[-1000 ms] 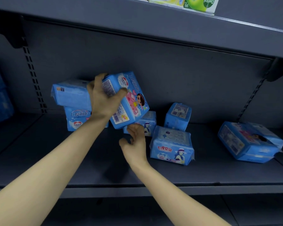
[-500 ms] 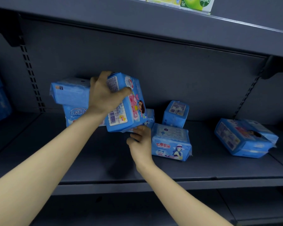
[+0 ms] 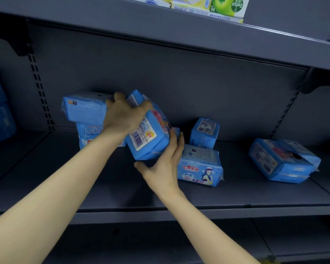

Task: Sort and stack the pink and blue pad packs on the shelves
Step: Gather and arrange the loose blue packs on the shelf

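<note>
Fig. | my left hand (image 3: 126, 115) is gripping the tilted blue plastic-wrapped pad pack (image 3: 149, 138) from above | my right hand (image 3: 164, 166), fingers straight, is cradling its lower side | pack is sitting just beside the stack of two blue packs (image 3: 84, 109), low over the grey metal shelf (image 3: 103, 187) | I am judging it best to level it before seating it flush.

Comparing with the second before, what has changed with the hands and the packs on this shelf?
The left hand keeps gripping the cartoon pack, now turned barcode end toward the camera. The right hand rose from below it and lays straight fingers on its right side, thumb underneath. The stacked packs, upright pack, flat pack and far-right pack stayed put.
</note>
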`<state>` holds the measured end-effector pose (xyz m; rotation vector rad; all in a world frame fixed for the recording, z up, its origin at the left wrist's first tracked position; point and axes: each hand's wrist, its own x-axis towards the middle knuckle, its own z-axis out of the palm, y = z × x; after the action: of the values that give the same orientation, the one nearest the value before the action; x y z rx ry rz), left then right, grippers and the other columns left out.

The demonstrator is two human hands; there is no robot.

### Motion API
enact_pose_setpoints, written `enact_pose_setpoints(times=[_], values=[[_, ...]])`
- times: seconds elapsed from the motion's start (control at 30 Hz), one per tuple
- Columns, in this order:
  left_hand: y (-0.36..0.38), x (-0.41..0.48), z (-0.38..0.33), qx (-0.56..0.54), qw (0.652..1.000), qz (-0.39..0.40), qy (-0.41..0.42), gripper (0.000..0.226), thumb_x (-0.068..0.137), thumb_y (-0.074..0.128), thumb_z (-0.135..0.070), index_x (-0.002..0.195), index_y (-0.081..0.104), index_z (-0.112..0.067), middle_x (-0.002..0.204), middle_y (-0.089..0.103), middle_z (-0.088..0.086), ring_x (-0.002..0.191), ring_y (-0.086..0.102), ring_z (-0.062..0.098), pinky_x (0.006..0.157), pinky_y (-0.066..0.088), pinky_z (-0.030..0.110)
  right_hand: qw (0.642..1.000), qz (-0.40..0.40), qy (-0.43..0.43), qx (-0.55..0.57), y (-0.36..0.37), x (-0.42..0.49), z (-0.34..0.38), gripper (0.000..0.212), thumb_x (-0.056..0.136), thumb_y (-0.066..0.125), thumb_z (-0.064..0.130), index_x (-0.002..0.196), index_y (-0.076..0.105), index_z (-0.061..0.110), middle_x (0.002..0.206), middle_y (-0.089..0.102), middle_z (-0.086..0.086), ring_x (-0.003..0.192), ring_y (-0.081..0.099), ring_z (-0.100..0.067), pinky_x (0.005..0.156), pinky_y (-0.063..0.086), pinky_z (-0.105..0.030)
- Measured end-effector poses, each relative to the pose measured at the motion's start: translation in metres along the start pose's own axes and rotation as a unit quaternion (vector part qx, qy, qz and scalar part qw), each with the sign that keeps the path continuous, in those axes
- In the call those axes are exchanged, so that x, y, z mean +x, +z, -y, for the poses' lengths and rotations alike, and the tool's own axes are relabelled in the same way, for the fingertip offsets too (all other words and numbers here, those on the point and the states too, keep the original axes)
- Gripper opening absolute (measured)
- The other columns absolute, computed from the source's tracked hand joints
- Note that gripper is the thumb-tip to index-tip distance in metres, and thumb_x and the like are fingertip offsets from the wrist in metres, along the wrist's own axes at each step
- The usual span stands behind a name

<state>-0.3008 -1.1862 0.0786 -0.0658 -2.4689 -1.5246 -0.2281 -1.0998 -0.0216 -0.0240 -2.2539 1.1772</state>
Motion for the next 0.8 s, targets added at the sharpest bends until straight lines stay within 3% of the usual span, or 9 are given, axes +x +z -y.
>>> enact_pose_setpoints(times=[0.1, 0.17, 0.23, 0.33, 0.37, 0.43, 0.57, 0.7, 0.8], values=[[-0.002, -0.003, 0.001, -0.013, 0.999, 0.023, -0.025, 0.067, 0.081, 0.051, -0.058, 0.129, 0.04, -0.011, 0.124, 0.046, 0.006, 0.104, 0.05, 0.022, 0.083, 0.039, 0.033, 0.998, -0.064, -0.018, -0.017, -0.001, 0.012, -0.001, 0.111, 0.06, 0.084, 0.023, 0.139, 0.005, 0.025, 0.148, 0.014, -0.016, 0.137, 0.016, -0.035, 0.111, 0.021, -0.052], [-0.006, -0.005, 0.0, -0.024, 0.998, 0.046, -0.027, 0.06, 0.088, 0.041, -0.058, 0.125, 0.045, -0.012, 0.117, 0.052, 0.005, 0.096, 0.049, 0.02, 0.072, 0.038, 0.029, 0.998, -0.063, -0.011, 0.001, -0.005, 0.019, -0.002, 0.104, 0.06, 0.084, 0.025, 0.14, 0.018, 0.013, 0.143, 0.024, -0.012, 0.133, 0.025, -0.032, 0.108, 0.028, -0.053], [-0.012, -0.006, 0.0, -0.039, 0.996, 0.074, -0.023, 0.054, 0.09, 0.034, -0.061, 0.115, 0.051, -0.016, 0.109, 0.054, 0.002, 0.095, 0.052, 0.021, 0.069, 0.046, 0.031, 0.998, -0.053, -0.01, 0.045, -0.012, 0.025, -0.005, 0.096, 0.057, 0.084, 0.026, 0.134, 0.028, 0.016, 0.133, 0.033, -0.003, 0.125, 0.036, -0.023, 0.103, 0.036, -0.048], [-0.022, -0.008, 0.005, -0.036, 0.995, 0.095, 0.008, 0.042, 0.09, 0.031, -0.063, 0.093, 0.052, -0.027, 0.107, 0.054, -0.001, 0.102, 0.054, 0.022, 0.088, 0.05, 0.043, 0.993, -0.035, 0.019, 0.11, -0.024, 0.033, -0.007, 0.086, 0.054, 0.086, 0.016, 0.121, 0.034, 0.029, 0.122, 0.043, 0.003, 0.114, 0.046, -0.012, 0.096, 0.044, -0.035], [-0.024, -0.008, 0.008, -0.031, 0.994, 0.099, 0.023, 0.04, 0.09, 0.032, -0.062, 0.094, 0.053, -0.029, 0.109, 0.054, -0.002, 0.105, 0.054, 0.021, 0.093, 0.048, 0.044, 0.99, -0.028, 0.036, 0.133, -0.028, 0.037, -0.007, 0.085, 0.053, 0.086, 0.015, 0.118, 0.036, 0.033, 0.122, 0.046, 0.003, 0.112, 0.049, -0.01, 0.095, 0.046, -0.032], [-0.028, -0.007, 0.015, -0.038, 0.993, 0.105, 0.041, 0.043, 0.089, 0.039, -0.061, 0.115, 0.052, -0.029, 0.117, 0.05, -0.005, 0.112, 0.05, 0.019, 0.099, 0.044, 0.042, 0.978, -0.014, 0.082, 0.192, -0.036, 0.043, -0.006, 0.081, 0.051, 0.087, 0.009, 0.114, 0.042, 0.033, 0.119, 0.055, 0.003, 0.108, 0.056, -0.01, 0.093, 0.049, -0.033], [-0.032, -0.008, 0.025, -0.122, 0.983, 0.123, 0.063, 0.054, 0.089, 0.055, -0.042, 0.139, 0.036, -0.028, 0.123, 0.047, -0.006, 0.115, 0.047, 0.012, 0.099, 0.041, 0.034, 0.927, 0.045, 0.162, 0.336, -0.055, 0.05, 0.001, 0.076, 0.054, 0.08, -0.01, 0.118, 0.05, 0.017, 0.11, 0.066, -0.004, 0.098, 0.066, -0.019, 0.083, 0.055, -0.04], [-0.031, -0.009, 0.033, -0.172, 0.968, 0.161, 0.084, 0.075, 0.084, 0.064, -0.014, 0.145, 0.021, -0.025, 0.115, 0.051, -0.009, 0.099, 0.053, -0.001, 0.081, 0.045, 0.022, 0.896, 0.131, 0.208, 0.369, -0.067, 0.054, 0.003, 0.063, 0.058, 0.076, -0.005, 0.112, 0.055, 0.019, 0.094, 0.07, 0.0, 0.085, 0.069, -0.02, 0.07, 0.055, -0.036], [-0.036, -0.006, 0.043, -0.184, 0.959, 0.203, 0.079, 0.098, 0.069, 0.079, -0.012, 0.146, 0.02, -0.027, 0.118, 0.055, -0.008, 0.099, 0.058, -0.001, 0.086, 0.051, 0.025, 0.876, 0.178, 0.251, 0.371, -0.07, 0.057, 0.002, 0.067, 0.051, 0.073, 0.007, 0.116, 0.058, 0.017, 0.092, 0.071, -0.001, 0.083, 0.069, -0.021, 0.071, 0.056, -0.037]])
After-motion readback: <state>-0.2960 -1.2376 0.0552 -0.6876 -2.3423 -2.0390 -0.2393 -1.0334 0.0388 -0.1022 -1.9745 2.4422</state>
